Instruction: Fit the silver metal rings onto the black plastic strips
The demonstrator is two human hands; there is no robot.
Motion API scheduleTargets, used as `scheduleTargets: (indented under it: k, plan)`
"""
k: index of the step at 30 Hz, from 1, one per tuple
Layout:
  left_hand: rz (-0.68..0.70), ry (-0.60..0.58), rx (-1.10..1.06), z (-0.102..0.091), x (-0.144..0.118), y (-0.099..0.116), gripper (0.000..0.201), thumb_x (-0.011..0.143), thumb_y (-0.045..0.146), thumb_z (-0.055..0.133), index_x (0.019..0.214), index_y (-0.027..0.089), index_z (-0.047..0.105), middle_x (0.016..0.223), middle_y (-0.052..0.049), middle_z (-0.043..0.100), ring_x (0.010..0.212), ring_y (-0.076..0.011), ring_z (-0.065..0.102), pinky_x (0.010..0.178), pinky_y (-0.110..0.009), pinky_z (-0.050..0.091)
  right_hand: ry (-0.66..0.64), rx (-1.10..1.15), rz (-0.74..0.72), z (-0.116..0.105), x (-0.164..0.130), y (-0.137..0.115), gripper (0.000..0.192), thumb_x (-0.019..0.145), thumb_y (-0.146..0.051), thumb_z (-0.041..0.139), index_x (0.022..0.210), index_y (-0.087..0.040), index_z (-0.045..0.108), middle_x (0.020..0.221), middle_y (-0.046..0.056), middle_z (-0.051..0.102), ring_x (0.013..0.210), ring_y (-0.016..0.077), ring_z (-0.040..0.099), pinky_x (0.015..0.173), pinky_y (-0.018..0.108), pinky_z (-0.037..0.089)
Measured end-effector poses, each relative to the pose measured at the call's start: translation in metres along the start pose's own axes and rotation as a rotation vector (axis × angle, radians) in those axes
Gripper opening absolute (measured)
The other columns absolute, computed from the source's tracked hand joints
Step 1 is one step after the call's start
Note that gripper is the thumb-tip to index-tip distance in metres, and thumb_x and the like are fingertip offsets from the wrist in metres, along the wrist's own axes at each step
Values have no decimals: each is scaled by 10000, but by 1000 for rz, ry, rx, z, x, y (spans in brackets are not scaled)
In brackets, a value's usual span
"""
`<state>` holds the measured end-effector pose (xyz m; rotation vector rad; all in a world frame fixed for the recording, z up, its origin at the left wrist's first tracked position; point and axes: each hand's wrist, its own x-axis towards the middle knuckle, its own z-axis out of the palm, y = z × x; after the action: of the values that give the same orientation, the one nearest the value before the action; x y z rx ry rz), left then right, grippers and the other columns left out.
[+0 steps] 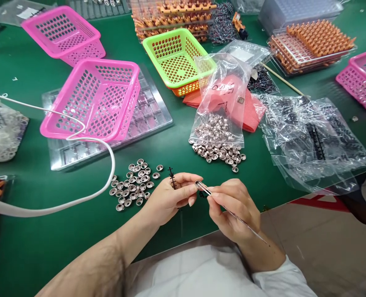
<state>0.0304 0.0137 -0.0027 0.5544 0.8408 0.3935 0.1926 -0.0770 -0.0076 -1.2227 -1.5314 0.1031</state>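
My left hand (167, 198) pinches a small silvery cup-shaped metal piece (198, 184) between thumb and forefinger. A thin black plastic sprue strip (171, 176) sticks up behind its fingers; whether the hand grips it too is hard to see. In my right hand (235, 208) are slim metal tweezers (244, 225), tips at the metal piece. A small black part (203, 194) shows beneath the tweezers. To the left of my hands lies a loose group of similar metal pieces (132, 188). More metal pieces (215, 138) spill from a clear plastic bag (223, 68) beyond my hands.
Pink baskets (51, 119) stand at the left, one on a clear tray (158, 111). A white cable (65, 209) crosses the green table (86, 247). Behind are a green basket (176, 57) and orange parts (322, 37); bagged black parts (315, 140) lie right.
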Motion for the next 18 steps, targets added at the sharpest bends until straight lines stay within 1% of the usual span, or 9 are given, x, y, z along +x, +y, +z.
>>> scheduleTargets:
  k: [7,13,18]
  plan:
    - [7,-15,-11,-4,0,-2,246,717,275,897,922,176,804,751,-37,705,505,-49,538,436,-158,250,-4,36,25,-3,1,-2,353,843,-2,667,1146,-173,609,957,90,752,804,169,685,672,353,589]
    - [12,-42,-8,-3,0,-2,224,741,280,885,925,178,808,712,-27,693,507,-44,542,435,-147,253,-14,46,14,-2,-1,-1,367,842,15,660,1155,-166,596,958,91,753,813,163,689,675,342,588]
    - [5,-19,-6,0,-1,-1,253,706,282,907,907,165,807,696,-25,690,492,-46,540,430,-149,256,-22,27,29,-1,0,-1,378,852,1,660,1171,-188,590,955,76,754,812,163,691,679,345,593]
